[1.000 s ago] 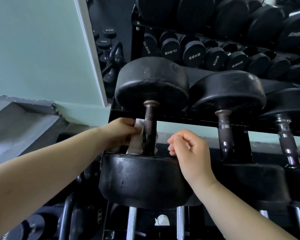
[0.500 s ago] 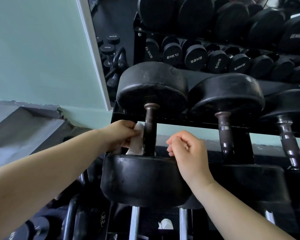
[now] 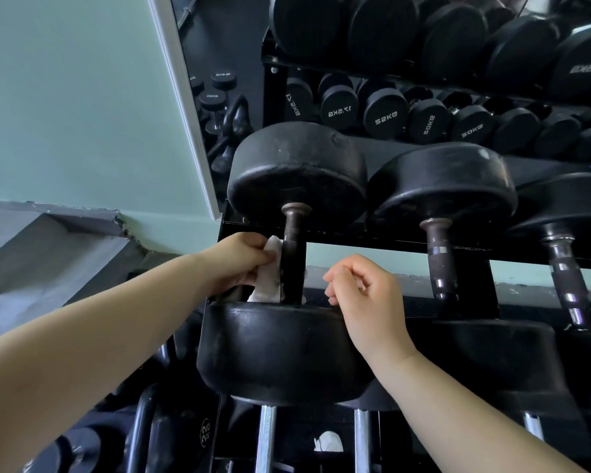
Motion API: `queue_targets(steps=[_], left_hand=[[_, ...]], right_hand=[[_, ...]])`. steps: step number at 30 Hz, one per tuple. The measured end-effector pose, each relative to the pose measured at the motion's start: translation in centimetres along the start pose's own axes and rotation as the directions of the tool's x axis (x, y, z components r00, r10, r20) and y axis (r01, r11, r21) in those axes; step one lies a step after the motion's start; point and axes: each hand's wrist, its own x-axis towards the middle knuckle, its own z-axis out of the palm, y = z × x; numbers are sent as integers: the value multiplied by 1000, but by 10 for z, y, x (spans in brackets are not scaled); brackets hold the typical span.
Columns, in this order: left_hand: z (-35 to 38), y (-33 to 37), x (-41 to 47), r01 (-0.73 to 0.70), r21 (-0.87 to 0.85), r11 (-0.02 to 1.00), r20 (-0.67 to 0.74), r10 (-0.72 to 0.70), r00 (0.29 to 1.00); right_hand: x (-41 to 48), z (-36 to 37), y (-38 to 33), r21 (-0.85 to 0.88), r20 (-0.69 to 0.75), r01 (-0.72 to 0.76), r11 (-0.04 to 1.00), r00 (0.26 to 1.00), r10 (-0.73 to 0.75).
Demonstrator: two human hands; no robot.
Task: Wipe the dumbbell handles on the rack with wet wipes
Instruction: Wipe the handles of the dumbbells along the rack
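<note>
At the dumbbell handle (image 3: 293, 254), nine o'clock, my left hand (image 3: 239, 264) rubs a pinched wet wipe (image 3: 268, 278). Right hand (image 3: 365, 302) curled empty; wrap next.

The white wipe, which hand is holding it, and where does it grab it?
The left hand pinches the white wipe near its top, beside the dumbbell handle. The right hand is curled, with nothing seen in it.
</note>
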Motion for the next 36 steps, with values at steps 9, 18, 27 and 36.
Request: queue_targets(steps=[9, 18, 27, 36], left_hand=[[0, 0, -2, 16, 101, 995, 44, -20, 999], [1, 0, 8, 17, -212, 977, 61, -4, 998], [-13, -1, -15, -78, 256, 963, -116, 111, 987], [26, 40, -117, -418, -149, 896, -201, 386, 900]], right_hand=[[0, 0, 1, 24, 4, 0, 1000, 1000, 0], [-1, -1, 1, 38, 9, 4, 999, 1000, -4], [0, 0, 1, 57, 17, -4, 998, 1000, 3], [1, -25, -24, 256, 298, -136, 957, 953, 56]])
